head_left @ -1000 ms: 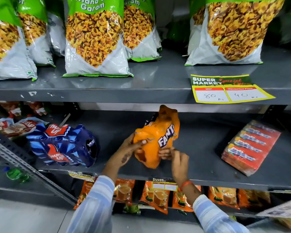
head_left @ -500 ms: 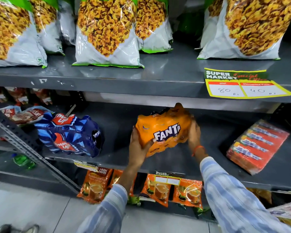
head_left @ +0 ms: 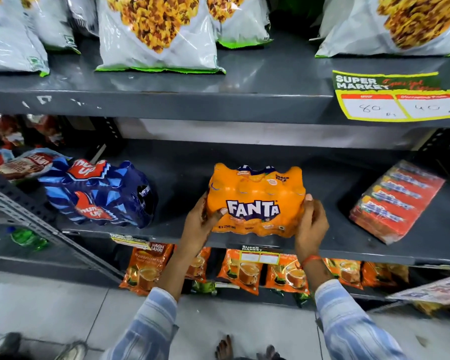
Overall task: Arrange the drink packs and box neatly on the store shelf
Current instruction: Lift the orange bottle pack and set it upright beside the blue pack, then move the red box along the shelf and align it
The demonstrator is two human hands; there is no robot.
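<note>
An orange Fanta drink pack [head_left: 256,193] stands upright near the front edge of the grey middle shelf [head_left: 322,245], its label facing me. My left hand [head_left: 202,224] grips its left side and my right hand [head_left: 311,224] grips its right side. To the left a blue Thums Up drink pack [head_left: 99,193] lies skewed on the same shelf. At the right a red box [head_left: 398,201] lies at an angle on the shelf, apart from both hands.
Large snack bags [head_left: 156,35] line the upper shelf, which carries a yellow price tag [head_left: 398,100]. Orange tea pouches [head_left: 239,271] hang below the middle shelf. A slanted metal strut [head_left: 37,219] crosses at the left. Feet show on the tiled floor.
The Fanta pack has turned from tilted on end to level with its label facing me, and come down onto the shelf. Both hands shifted to its two sides.
</note>
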